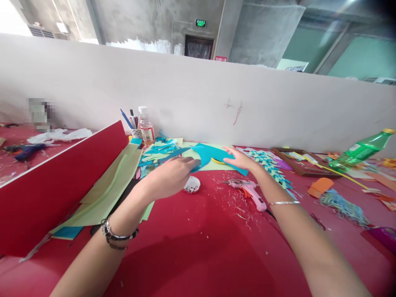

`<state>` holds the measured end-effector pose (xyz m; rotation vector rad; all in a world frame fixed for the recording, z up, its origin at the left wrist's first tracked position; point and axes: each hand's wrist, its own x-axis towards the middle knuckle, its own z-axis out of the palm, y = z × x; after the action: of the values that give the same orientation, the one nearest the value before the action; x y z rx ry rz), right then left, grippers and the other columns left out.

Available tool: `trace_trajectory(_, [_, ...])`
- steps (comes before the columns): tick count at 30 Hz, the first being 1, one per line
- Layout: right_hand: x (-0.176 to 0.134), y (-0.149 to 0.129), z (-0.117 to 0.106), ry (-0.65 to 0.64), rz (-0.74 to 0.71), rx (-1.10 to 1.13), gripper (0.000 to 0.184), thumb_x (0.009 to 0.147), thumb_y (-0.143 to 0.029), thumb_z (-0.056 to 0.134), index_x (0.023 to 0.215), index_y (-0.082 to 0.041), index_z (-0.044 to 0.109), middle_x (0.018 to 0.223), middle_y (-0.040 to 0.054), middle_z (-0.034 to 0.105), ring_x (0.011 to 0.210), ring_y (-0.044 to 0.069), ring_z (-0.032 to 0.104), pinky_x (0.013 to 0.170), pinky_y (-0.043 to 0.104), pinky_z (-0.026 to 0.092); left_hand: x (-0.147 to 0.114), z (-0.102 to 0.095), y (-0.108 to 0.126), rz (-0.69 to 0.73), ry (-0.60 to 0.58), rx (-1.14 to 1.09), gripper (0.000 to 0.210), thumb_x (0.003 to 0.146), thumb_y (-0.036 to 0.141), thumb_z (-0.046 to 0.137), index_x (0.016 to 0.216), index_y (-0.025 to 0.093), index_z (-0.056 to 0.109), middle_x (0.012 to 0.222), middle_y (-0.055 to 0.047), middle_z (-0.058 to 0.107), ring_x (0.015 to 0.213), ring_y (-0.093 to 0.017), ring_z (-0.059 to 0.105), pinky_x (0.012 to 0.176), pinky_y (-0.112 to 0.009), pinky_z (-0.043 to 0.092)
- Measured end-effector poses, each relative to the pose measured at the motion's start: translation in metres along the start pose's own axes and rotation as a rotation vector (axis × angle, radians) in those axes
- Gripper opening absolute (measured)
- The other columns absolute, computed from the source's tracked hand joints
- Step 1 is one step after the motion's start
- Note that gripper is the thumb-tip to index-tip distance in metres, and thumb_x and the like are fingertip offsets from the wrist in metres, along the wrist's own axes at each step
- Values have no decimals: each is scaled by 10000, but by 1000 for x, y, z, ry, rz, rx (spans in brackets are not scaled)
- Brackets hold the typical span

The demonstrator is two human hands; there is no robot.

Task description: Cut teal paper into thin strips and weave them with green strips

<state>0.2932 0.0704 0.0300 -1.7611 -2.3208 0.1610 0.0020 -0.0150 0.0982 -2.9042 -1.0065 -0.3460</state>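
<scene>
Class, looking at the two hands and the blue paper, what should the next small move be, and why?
Probably settle the right hand on the blue paper to steady it: its fingers are spread at the paper's right part, with no closed grip, while the left hand is at the left part, its grip partly hidden.

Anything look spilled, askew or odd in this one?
Yes: loose scraps litter the table around the glue gun, looking untidy. At far right, the green bottle appears sharply tilted, though lens distortion may exaggerate that.
</scene>
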Motion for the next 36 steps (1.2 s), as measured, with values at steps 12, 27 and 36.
trace_trajectory(12, [-131,-149,39,213,-688,-97,327,787,-331,464,1049,-136,486,999,93,560,941,199,476,883,374,350,-43,83,59,-50,-284,247,200,749,208,491,898,161,617,991,-99,584,955,-252,503,785,-383,410])
trace_trajectory(27, [-149,-128,70,69,-366,-4,272,777,-304,511,1019,-179,535,1062,90,541,970,214,490,811,355,423,-71,108,36,36,-98,15,287,797,239,480,1079,183,490,1017,-72,530,901,-188,524,715,-290,440])
trace_trajectory(36, [-138,-125,69,104,-478,-110,192,794,-181,465,956,-173,566,935,64,600,874,179,537,851,360,397,-64,107,22,36,-85,-124,293,775,317,503,1048,212,511,967,-48,536,890,-172,500,760,-290,410])
